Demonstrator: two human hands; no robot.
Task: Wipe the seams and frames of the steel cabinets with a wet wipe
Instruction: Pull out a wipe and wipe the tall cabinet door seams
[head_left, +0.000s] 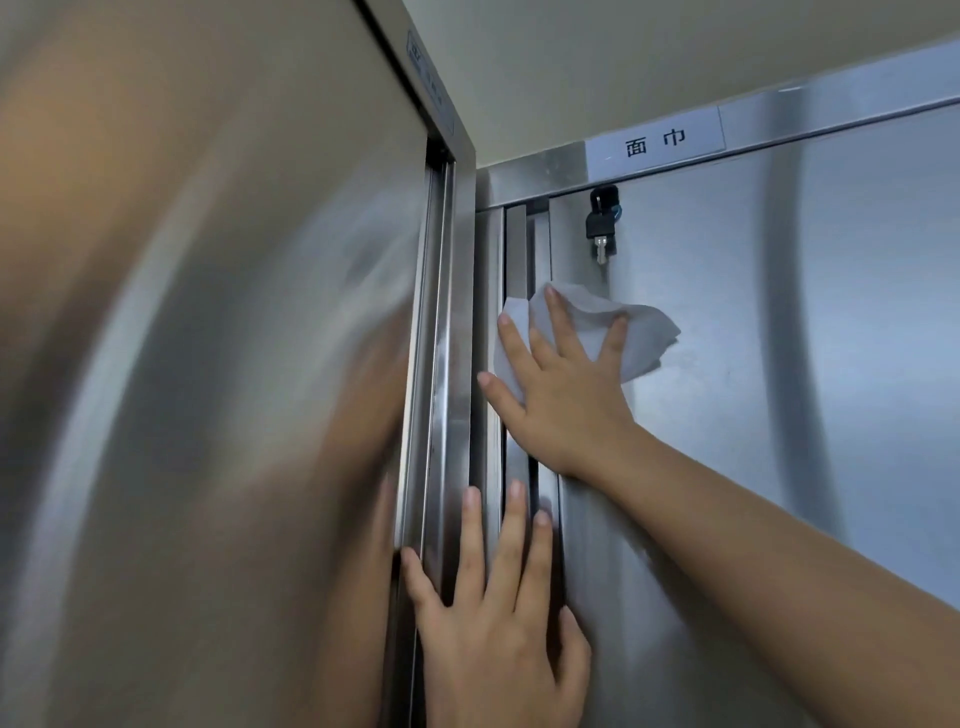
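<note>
- At the corner of the cabinets (208, 364), the right hand (566, 395), fingers straight and spread, presses the wipe (644, 332) flat against the right door (727, 312) beside its seam (532, 244).
- Lower down, the left hand (493, 634) lies flat across the frames (460, 364), holding nothing.

Right hand (566, 384): fingers spread straight, pressing the wet wipe (641, 332) flat on the right cabinet door (779, 322), beside the vertical seam (519, 249).
Left hand (493, 623): nearer, flat across the corner frame (460, 312).
Key (601, 223): hanging above the wipe.
</note>
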